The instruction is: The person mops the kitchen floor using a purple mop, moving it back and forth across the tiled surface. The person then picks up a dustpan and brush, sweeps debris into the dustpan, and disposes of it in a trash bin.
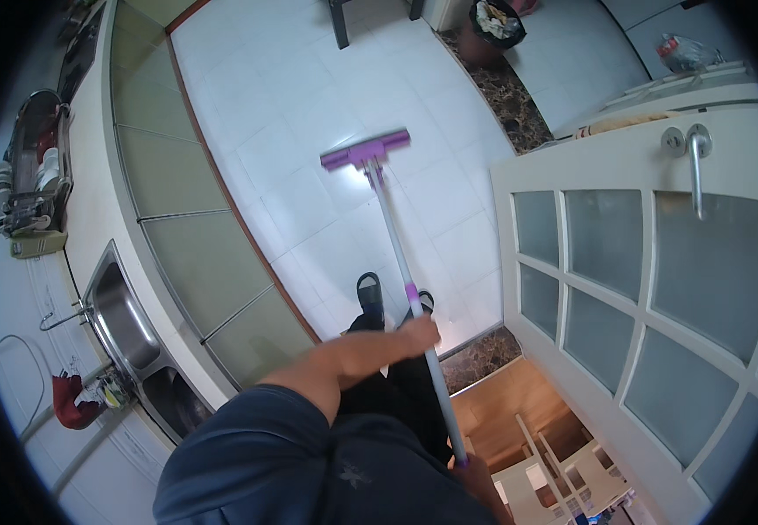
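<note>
A mop (pixel 388 226) with a wide purple head and a long grey handle slants up the view, its head over the white tiled floor (pixel 313 210). Partway along the handle, below a purple collar, my left hand (pixel 423 333) is closed around it. My right hand (pixel 475 474) is at the purple lower end of the handle, near the bottom of the view and partly hidden by my body; it grips the handle there. My feet, in dark slippers (pixel 369 292), are on the tiles beside the handle.
Cabinets (pixel 188 243) and a counter with a steel sink (pixel 126 315) and dish rack (pixel 41 157) line the left. A glazed white door (pixel 507 190) stands at the right. A dark-legged piece of furniture (pixel 339 26) and a lined bin (pixel 484 42) are at the top.
</note>
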Demonstrator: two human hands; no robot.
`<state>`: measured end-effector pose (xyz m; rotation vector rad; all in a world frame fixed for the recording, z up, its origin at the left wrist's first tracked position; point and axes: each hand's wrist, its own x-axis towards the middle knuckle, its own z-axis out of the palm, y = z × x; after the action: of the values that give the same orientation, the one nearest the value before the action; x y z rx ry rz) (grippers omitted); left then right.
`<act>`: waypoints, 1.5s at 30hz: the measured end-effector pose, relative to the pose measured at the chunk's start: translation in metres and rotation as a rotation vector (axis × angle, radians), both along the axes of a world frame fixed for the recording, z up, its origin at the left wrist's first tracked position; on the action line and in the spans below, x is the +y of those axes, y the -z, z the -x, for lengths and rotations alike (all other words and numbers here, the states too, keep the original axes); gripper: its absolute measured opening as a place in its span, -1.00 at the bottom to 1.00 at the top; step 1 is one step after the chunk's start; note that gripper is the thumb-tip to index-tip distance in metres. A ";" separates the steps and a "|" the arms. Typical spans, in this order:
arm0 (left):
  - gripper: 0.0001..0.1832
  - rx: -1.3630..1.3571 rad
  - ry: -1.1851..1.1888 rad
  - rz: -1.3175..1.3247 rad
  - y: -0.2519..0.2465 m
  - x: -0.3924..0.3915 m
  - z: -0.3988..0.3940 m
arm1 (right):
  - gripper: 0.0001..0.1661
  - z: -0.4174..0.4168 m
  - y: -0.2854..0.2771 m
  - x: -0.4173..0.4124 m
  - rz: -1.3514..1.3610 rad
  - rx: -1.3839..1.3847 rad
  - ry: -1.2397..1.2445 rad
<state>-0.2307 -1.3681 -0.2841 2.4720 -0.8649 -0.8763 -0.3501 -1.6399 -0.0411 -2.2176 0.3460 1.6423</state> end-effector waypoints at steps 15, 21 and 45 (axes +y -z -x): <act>-0.90 -0.237 -0.123 -0.081 0.097 0.077 -0.053 | -0.74 -0.081 0.046 0.090 -0.210 0.292 0.404; -0.93 -0.007 0.037 0.256 -0.025 -0.044 0.016 | -0.62 -0.022 -0.080 0.010 0.336 0.244 0.059; -0.93 0.054 0.212 0.219 0.003 -0.134 0.061 | -0.79 0.012 -0.064 -0.036 0.089 0.379 0.224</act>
<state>-0.2915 -1.5019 -0.2870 2.1883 -1.1545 -0.8626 -0.3622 -1.6758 0.0225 -1.8345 0.7508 1.9442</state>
